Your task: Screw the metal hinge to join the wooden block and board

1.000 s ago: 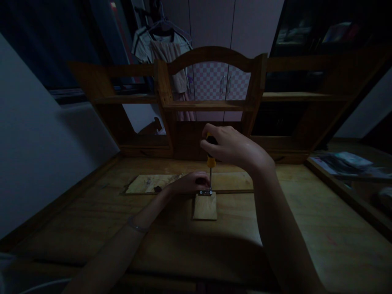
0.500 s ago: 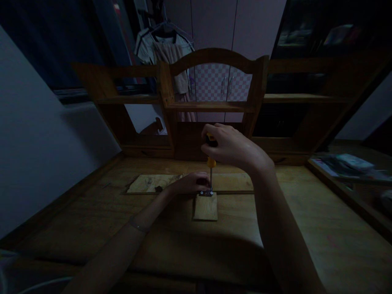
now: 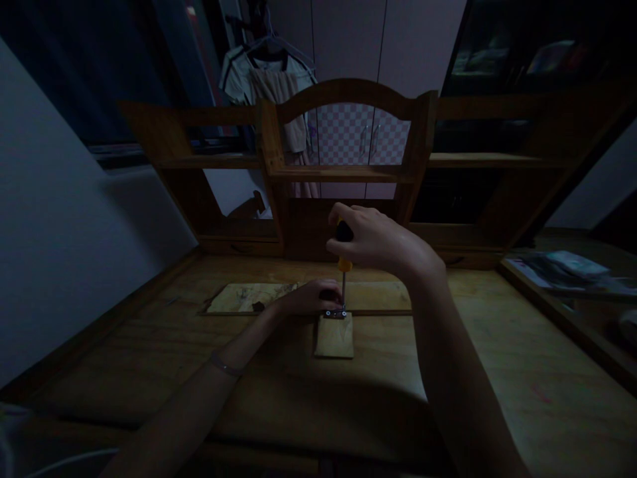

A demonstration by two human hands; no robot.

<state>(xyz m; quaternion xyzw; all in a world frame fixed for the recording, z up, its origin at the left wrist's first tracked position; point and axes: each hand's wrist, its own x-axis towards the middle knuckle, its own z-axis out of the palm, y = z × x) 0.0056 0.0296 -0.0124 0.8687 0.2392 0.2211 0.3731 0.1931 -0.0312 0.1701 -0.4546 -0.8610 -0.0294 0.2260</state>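
My right hand is closed around the black and yellow handle of a screwdriver, which stands upright. Its shaft runs down to a small metal hinge with screws in it. The hinge lies where a short wooden block meets a long wooden board. Close beside the shaft tip, my left hand rests over the board with its fingers curled at the hinge. What those fingertips pinch, if anything, is hidden.
Both wood pieces lie on a wooden desktop. A wooden shelf unit rises along the back. To the right, papers lie on a lower surface beyond a raised edge. A wall borders the left side, and a white cable shows at lower left.
The screwdriver handle has turned slightly in my right hand, and that hand has dipped a little. My left hand and the wood pieces stay in place.
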